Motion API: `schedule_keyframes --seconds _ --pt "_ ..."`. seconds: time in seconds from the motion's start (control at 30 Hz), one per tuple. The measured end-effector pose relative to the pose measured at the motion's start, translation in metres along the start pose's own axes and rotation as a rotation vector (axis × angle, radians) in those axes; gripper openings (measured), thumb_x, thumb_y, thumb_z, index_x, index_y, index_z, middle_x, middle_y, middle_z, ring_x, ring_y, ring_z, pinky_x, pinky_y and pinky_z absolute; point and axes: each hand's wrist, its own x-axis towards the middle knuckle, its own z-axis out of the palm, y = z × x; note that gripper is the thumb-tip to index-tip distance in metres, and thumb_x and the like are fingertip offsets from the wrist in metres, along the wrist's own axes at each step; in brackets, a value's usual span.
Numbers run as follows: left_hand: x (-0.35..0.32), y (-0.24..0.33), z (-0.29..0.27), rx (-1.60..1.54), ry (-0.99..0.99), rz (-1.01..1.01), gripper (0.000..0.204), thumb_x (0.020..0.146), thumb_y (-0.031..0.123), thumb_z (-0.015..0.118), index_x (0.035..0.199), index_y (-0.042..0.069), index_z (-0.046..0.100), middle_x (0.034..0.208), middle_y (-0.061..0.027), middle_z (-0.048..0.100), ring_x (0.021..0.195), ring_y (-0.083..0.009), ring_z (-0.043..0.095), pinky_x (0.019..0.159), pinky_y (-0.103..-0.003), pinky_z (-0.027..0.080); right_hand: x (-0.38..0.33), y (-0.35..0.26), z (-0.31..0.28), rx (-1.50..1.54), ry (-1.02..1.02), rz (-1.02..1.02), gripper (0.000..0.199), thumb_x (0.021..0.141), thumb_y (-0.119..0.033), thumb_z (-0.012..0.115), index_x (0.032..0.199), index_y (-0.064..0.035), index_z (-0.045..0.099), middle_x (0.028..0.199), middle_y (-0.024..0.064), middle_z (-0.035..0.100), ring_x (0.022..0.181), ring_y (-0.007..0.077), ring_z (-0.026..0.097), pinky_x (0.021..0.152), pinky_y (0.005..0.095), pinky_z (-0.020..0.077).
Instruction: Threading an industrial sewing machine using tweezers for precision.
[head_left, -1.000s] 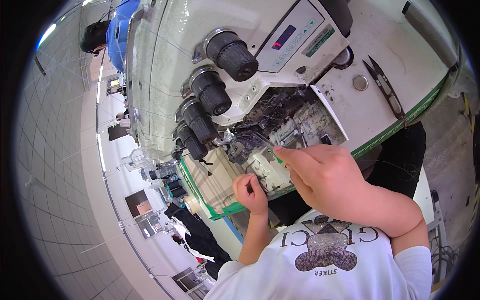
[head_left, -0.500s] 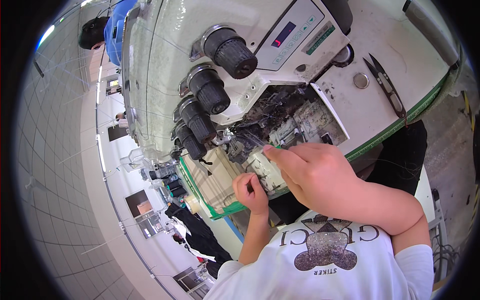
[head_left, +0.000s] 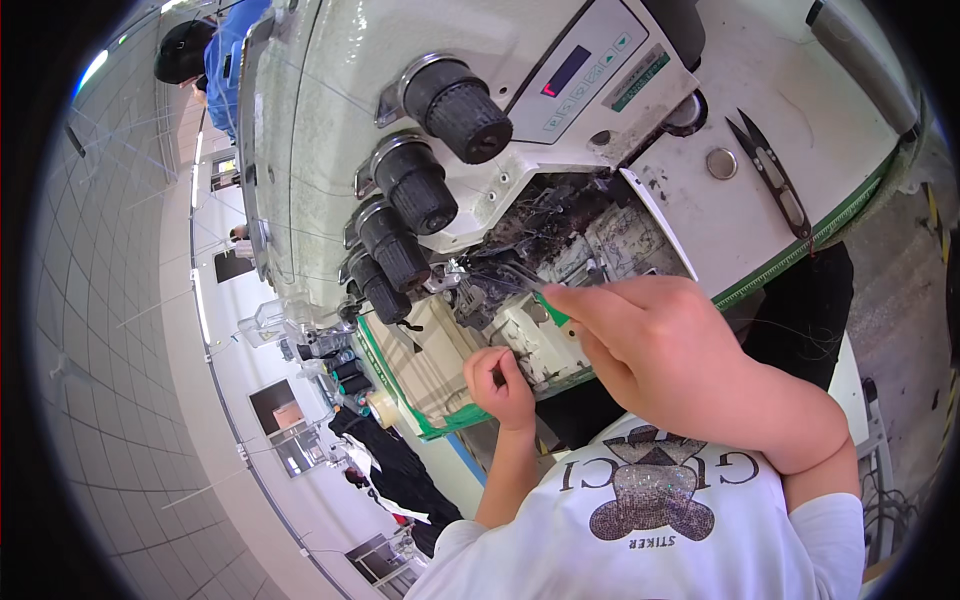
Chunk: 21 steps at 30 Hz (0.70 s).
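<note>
A white overlock-type sewing machine (head_left: 330,120) with several black tension knobs (head_left: 457,110) stands before me, its lint-covered inner mechanism (head_left: 560,220) exposed. My right hand (head_left: 650,320) pinches a pair of slim metal tweezers (head_left: 522,277), whose tips reach in beside the presser foot (head_left: 468,298). Something green (head_left: 552,310) shows under the fingers; I cannot tell whether it belongs to the tweezers. My left hand (head_left: 502,388) is curled into a loose fist by the front edge of the beige cloth plate (head_left: 415,350), with nothing visible in it.
Thread snips (head_left: 770,172) and a round metal disc (head_left: 722,163) lie on the white table at right. Green measuring tape (head_left: 770,272) runs along the table edge. A control panel (head_left: 580,75) is on the machine. Another person in blue (head_left: 225,65) is at far left.
My right hand has shifted slightly right and down, toward me, with the tweezers, showing more of the green piece. My left hand stays put. The person in blue has moved slightly.
</note>
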Motion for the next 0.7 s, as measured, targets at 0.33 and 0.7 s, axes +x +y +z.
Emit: schedule_keyframes --seconds 0.33,0.7 --pt "-0.0003 -0.0030 0.0006 0.035 -0.009 0.051 0.006 0.092 0.005 0.062 0.090 -0.001 0.061 0.096 -0.0099 0.054 0.080 -0.0175 0.054 0.067 -0.026 0.045 -0.0041 0.0014 0.0016 0.004 -0.043 0.029 0.029 0.077 0.004 0.065 0.106 0.0032 0.065 0.068 0.0132 0.062 0.058 0.0305 0.063 0.053 0.0406 0.0515" --pt "-0.0004 -0.0034 -0.0008 0.016 -0.013 0.032 0.005 0.092 0.004 0.062 0.090 -0.001 0.061 0.097 -0.0100 0.055 0.080 -0.0178 0.054 0.066 -0.026 0.046 -0.0054 0.0000 0.0019 0.040 -0.052 0.012 0.033 0.077 0.005 0.065 0.110 0.0046 0.063 0.071 0.0139 0.063 0.059 0.0310 0.062 0.053 0.0400 0.0510"
